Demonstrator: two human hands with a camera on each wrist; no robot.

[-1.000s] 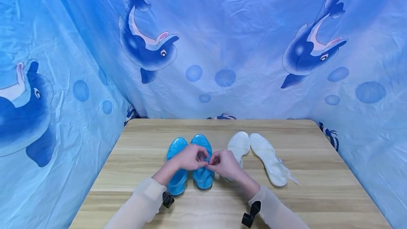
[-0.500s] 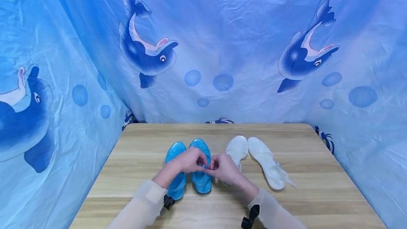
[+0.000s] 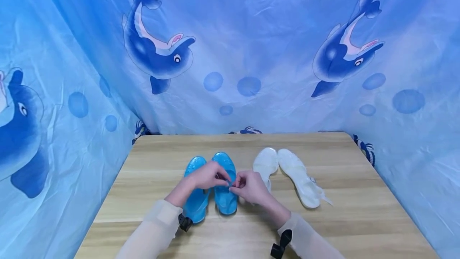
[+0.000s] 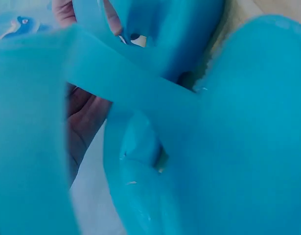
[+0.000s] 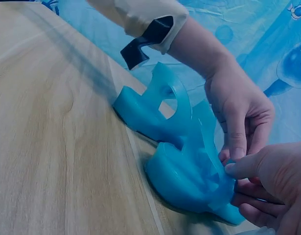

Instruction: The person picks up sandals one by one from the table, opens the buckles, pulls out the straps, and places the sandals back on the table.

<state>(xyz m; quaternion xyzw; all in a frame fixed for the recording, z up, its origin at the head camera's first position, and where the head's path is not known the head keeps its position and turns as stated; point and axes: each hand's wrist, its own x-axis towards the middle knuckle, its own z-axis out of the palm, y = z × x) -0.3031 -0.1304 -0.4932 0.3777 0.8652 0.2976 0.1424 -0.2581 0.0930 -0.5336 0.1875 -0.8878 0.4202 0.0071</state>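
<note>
- On the table, near its middle, stands a pair of blue sandals, side by side and touching.
- Over the blue sandals, the left hand pinches the strap of the one nearer the white pair, with curled fingers.
- Just beside the left hand, the right hand pinches the same strap; its fingertips meet those of the left.
- Beside the blue sandals, toward the right hand, lie two white sandals.
- Behind the table hangs a dolphin cloth.
</note>
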